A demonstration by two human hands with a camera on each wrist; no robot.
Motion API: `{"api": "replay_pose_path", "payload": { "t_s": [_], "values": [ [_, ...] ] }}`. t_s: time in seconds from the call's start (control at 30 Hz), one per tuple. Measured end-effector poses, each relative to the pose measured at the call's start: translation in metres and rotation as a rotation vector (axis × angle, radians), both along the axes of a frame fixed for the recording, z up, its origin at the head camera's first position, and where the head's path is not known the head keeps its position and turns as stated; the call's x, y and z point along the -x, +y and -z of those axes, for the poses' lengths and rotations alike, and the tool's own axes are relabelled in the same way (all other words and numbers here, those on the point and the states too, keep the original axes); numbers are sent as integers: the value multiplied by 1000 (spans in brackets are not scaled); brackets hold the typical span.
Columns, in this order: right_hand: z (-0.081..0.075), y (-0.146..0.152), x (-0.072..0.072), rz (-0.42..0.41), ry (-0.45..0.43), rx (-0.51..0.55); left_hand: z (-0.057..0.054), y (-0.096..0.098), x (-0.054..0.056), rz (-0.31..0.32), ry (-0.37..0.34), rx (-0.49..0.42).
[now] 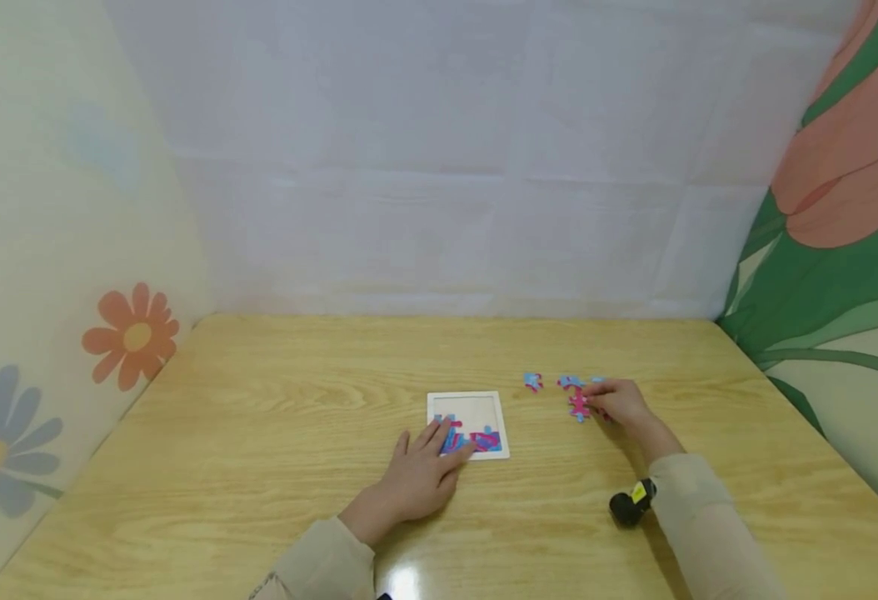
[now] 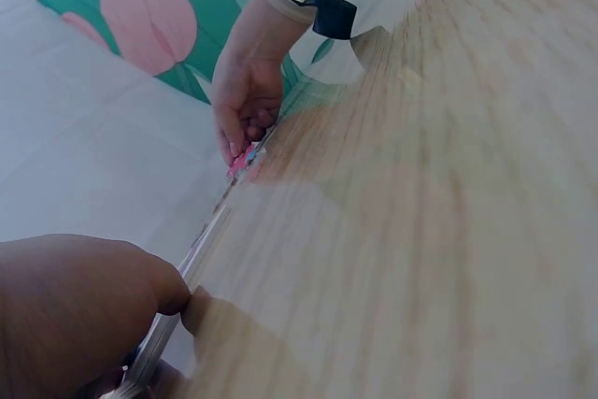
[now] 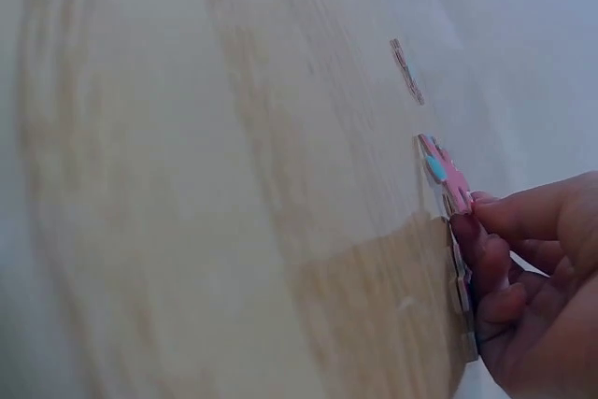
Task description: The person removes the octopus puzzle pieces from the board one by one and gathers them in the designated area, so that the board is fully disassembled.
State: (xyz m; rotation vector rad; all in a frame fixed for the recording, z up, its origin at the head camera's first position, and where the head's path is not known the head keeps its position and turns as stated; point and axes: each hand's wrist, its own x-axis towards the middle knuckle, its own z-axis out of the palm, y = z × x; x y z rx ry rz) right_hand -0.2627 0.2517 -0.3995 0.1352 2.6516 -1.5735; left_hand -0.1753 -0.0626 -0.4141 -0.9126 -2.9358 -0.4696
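My left hand point(image 1: 418, 479) lies with its fingers extended over the lower left of a white square puzzle tray point(image 1: 466, 395). Blue, purple and pink jigsaw pieces point(image 1: 486, 440) fill the tray's bottom row, and some sit along its left side, partly covered by my fingers. To the right of the tray, my right hand point(image 1: 622, 402) pinches a pink jigsaw piece point(image 3: 452, 179) with a light blue spot between thumb and fingers. In the right wrist view it is tilted up off the table, close to other pieces partly hidden by that hand.
Loose jigsaw pieces lie beyond the tray's right side, among them a blue one point(image 1: 532, 381) and a blue-and-pink one point(image 1: 570, 382). A black wrist camera point(image 1: 630, 504) sits at my right cuff. A white cloth point(image 1: 439, 167) hangs behind the wooden table point(image 1: 296, 375).
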Motion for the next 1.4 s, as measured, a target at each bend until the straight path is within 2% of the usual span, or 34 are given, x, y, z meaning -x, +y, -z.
{"api": "replay_pose_path", "payload": {
  "t_s": [0.73,1.1,1.2,1.4],
  "values": [
    [2,2,2,24,2,103,2,0,2,0,12,-5],
    [-3,1,2,64,-34,140,4,0,2,-6,4,-66],
    [-6,1,2,57,-27,122,4,0,3,-8,0,-74],
    [-11,-5,3,-3,56,28,2,0,3,-5,-15,-91]
  ]
}}
